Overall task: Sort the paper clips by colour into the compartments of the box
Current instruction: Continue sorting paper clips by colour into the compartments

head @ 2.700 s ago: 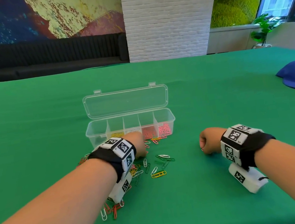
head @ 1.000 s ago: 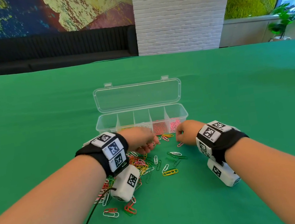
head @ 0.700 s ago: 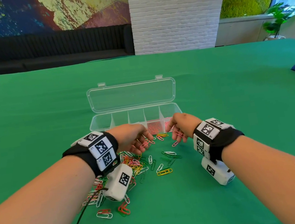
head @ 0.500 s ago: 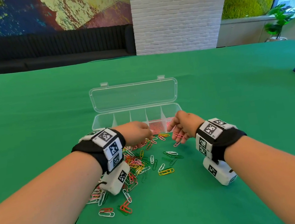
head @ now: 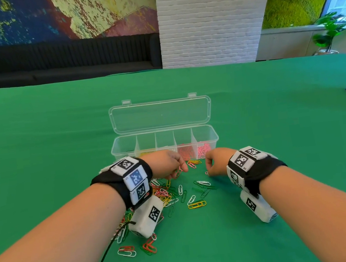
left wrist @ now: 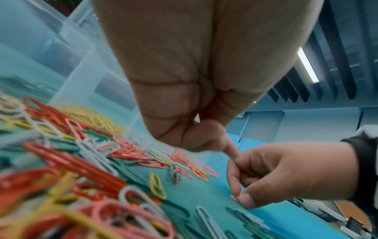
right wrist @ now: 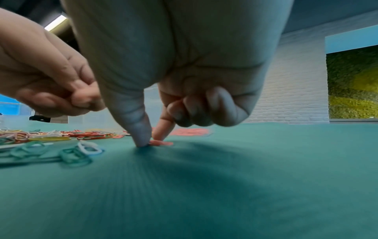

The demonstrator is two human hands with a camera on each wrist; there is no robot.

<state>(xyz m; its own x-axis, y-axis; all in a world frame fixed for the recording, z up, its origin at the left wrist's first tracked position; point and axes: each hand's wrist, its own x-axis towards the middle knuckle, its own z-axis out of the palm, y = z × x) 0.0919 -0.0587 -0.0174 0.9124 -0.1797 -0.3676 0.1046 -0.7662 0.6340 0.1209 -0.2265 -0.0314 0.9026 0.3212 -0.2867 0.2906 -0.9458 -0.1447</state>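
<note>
Right wrist view shows the right hand (right wrist: 163,90) with thumb and forefinger tips pressed down on a pink clip (right wrist: 161,143) lying flat on the surface (right wrist: 204,186), pinching its ends to lift it, likely for the box (head: 165,147) just beyond. The left hand (head: 165,164) hovers over the pile (head: 167,194), fingers curled together; whether they hold a clip I cannot tell.

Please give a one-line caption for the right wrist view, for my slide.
Right hand pinches a pink paper clip on the green cloth.
</note>
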